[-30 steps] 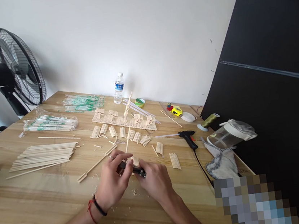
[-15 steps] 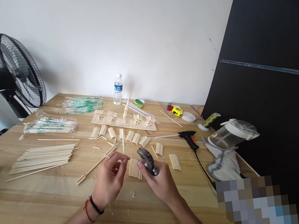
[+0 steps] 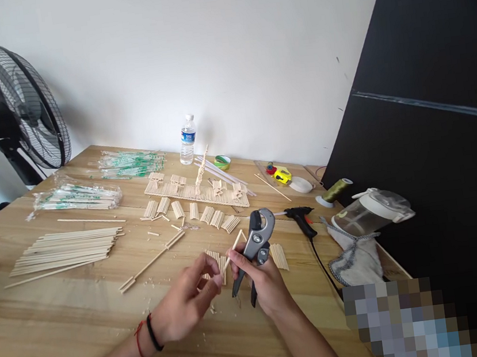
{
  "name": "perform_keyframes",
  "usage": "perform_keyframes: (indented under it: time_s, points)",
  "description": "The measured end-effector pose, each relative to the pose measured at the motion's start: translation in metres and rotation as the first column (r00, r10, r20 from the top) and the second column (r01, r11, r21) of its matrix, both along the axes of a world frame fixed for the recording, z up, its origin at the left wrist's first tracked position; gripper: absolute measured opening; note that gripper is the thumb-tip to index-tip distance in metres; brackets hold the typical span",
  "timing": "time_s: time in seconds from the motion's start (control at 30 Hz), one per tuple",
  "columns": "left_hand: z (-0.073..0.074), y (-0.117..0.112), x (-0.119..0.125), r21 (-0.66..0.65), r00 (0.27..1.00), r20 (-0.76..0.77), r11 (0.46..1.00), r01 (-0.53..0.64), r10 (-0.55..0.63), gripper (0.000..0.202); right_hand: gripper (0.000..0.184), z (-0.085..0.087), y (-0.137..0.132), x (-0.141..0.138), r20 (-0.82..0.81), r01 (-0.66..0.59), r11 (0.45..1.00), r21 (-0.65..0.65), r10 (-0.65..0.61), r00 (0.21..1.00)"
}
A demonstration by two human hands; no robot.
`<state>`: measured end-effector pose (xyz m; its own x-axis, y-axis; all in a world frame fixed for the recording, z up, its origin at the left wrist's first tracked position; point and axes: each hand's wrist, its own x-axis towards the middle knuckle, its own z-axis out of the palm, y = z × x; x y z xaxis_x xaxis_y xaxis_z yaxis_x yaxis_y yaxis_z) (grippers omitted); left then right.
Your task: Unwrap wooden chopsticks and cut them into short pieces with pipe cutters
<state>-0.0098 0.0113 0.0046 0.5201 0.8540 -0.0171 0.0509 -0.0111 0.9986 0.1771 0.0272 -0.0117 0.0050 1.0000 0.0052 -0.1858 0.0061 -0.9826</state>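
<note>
My right hand (image 3: 265, 282) is closed around a grey ratchet cutter (image 3: 256, 246) with black handles, its curved jaw pointing up. Between that hand's thumb and finger a short thin wooden stick (image 3: 233, 250) also shows. At the stick's lower end, my left hand (image 3: 190, 297) has its thumb and fingers pinched together. A flat panel of glued sticks (image 3: 223, 264) lies on the table behind the hands, partly covered by them. Several small stick panels (image 3: 194, 210) form a row farther back, before a long stick model (image 3: 179, 191) with an upright spire.
Long loose sticks (image 3: 64, 249) and bagged sticks (image 3: 80, 198) lie to the left. A joined stick (image 3: 153, 261) rests left of centre. On the right are a glue gun (image 3: 300, 221), a thread spool (image 3: 336, 191), a clear jar (image 3: 368, 212) and a cloth (image 3: 355, 257). A water bottle (image 3: 187, 141) stands behind.
The cutter has turned upright, with its jaw and handles now visible. The stick has passed from the left fingertips to the right thumb and finger, and my left hand has moved right and lower.
</note>
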Motion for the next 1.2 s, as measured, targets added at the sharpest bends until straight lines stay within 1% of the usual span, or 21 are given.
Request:
perform_keyframes:
  time_s: [0.07,0.13,0.17,0.23,0.33,0.5,0.6,0.7,0.83,0.97,1.1,1.2]
  points:
    - [-0.001,0.002,-0.002,-0.134,1.0,0.023,0.991,-0.014,0.017,0.042,0.03,0.003,-0.002,-0.001,-0.025,-0.032,0.999,0.0,0.032,0.999]
    - [-0.003,0.006,-0.003,-0.262,0.999,0.045,0.965,0.003,0.01,0.051,0.028,0.005,-0.004,-0.002,-0.031,-0.088,0.996,0.003,0.088,0.996]
    - [-0.005,0.007,-0.003,-0.308,0.998,0.058,0.951,0.018,0.0,0.055,0.027,0.005,-0.005,-0.002,-0.02,-0.118,0.993,0.005,0.119,0.993]
    - [-0.007,0.009,-0.003,-0.355,0.997,0.069,0.934,0.046,-0.023,0.064,0.027,0.006,-0.007,-0.003,0.032,-0.17,0.985,0.006,0.17,0.985]
    - [-0.009,0.009,-0.001,-0.354,0.998,0.033,0.933,0.061,-0.053,0.074,0.028,0.004,-0.008,-0.005,0.12,-0.226,0.974,0.001,0.224,0.967]
    - [-0.009,0.004,0.0,-0.305,1.0,-0.009,0.952,0.025,-0.029,0.07,0.029,0.003,-0.009,-0.008,0.173,-0.266,0.964,-0.001,0.262,0.949]
    - [-0.012,0.005,0.0,-0.362,1.0,0.0,0.932,0.019,-0.02,0.073,0.028,0.005,-0.012,-0.012,0.192,-0.288,0.958,0.003,0.282,0.94]
    - [-0.015,0.007,0.0,-0.395,1.0,0.004,0.919,0.009,-0.008,0.075,0.026,0.007,-0.016,-0.015,0.178,-0.313,0.95,0.001,0.308,0.935]
    - [-0.015,0.009,-0.001,-0.351,0.998,-0.069,0.936,-0.019,-0.006,0.08,0.03,0.007,-0.017,-0.019,0.169,-0.31,0.951,-0.002,0.306,0.937]
    - [-0.013,0.008,-0.002,-0.301,0.99,-0.137,0.951,-0.071,0.03,0.082,0.036,0.007,-0.017,-0.022,0.166,-0.254,0.967,0.005,0.249,0.954]
    - [-0.015,0.006,-0.001,-0.294,0.988,-0.129,0.948,-0.12,0.085,0.084,0.034,0.007,-0.02,-0.026,0.121,-0.251,0.968,-0.015,0.251,0.96]
    - [-0.016,0.006,0.0,-0.312,0.989,-0.117,0.942,-0.123,0.09,0.083,0.029,0.006,-0.023,-0.029,0.082,-0.267,0.963,-0.037,0.269,0.96]
